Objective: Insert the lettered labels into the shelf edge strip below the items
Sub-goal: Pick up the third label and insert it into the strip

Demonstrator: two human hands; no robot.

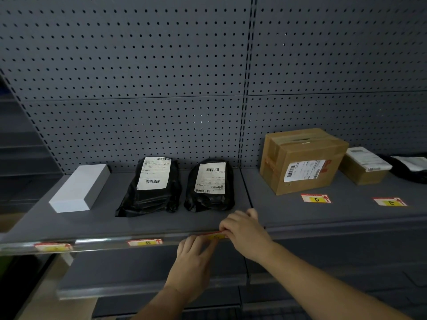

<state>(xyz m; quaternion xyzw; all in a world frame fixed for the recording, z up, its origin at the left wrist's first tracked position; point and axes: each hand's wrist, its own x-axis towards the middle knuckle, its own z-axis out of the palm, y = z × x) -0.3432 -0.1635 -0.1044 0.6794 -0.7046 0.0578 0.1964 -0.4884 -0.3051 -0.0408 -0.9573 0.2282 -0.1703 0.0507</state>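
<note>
A red-and-yellow paper label (216,235) is held against the clear plastic edge strip (111,241) at the front of the dark grey metal shelf (161,224), just below the smaller black plastic parcel with a white shipping sticker (209,185). The label's upper edge is pinched by the curled fingers of the right hand (246,232), which is draped over the shelf lip, while the left hand (193,255) is pressed up from beneath with its fingers close together against the label's lower left part; most of the label is covered by the two hands, and its letter cannot be read. Two similar labels are already seated in the strip further left: one marked B (145,242) below the larger black plastic parcel (150,187), and another (53,247), too blurred to read, below the long white rectangular box (79,189). On the adjoining shelf section to the right, a label marked D (316,198) is laid flat on the shelf surface in front of the taped brown cardboard box (300,160), and a label marked E (390,202) is laid flat in front of the small flat cardboard box (364,166). A grey perforated back panel (138,77) is seen behind everything.
</note>
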